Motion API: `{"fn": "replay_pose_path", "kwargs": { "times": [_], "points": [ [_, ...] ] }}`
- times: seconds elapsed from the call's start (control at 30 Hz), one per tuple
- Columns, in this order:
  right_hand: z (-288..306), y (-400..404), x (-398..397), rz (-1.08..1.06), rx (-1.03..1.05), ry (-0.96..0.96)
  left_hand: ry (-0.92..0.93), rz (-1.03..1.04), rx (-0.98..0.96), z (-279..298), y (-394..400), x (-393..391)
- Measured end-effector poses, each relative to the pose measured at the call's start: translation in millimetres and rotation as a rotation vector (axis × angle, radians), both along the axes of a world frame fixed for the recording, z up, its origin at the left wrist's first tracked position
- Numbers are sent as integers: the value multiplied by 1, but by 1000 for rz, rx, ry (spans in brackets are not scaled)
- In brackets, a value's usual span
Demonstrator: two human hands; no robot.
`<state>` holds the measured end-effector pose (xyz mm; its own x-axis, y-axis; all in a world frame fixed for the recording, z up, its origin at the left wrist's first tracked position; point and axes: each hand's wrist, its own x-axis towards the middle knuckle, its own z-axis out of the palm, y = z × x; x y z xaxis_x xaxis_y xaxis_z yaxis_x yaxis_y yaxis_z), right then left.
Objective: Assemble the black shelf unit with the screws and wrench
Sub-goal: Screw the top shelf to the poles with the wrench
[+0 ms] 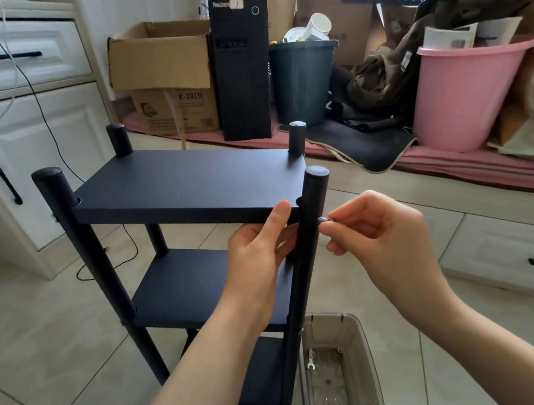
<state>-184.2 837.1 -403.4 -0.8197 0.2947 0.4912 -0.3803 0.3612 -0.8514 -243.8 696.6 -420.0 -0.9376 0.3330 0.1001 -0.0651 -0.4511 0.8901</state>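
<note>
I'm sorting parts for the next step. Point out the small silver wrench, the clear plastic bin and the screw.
Small silver wrench (311,364), head view, its shaft.
Clear plastic bin (368,352), head view, right wall.
Silver screw (323,219), head view, its head.

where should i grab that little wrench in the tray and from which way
Take the wrench by the middle of its thin shaft, coming straight down from above. It lies flat on the floor of the clear tray, close to the left wall, so the tall walls block any side approach. A fingertip pinch across the shaft looks best; it seems too small and flat for a full grip.
</note>
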Motion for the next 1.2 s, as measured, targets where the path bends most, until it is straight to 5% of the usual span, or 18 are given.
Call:
{"fn": "replay_pose_path", "kwargs": {
  "times": [0.33, 0.9, 1.2],
  "points": [
    [-7, 1, -5, 77, -33, 10, -18, 16, 22, -1, 1, 1],
    [2, -5, -5, -193, 186, -23, -28, 47, -19, -2, 2, 0],
    [2, -6, 0, -127, 120, -20, -17, 31, -17, -2, 2, 0]
  ]
}}
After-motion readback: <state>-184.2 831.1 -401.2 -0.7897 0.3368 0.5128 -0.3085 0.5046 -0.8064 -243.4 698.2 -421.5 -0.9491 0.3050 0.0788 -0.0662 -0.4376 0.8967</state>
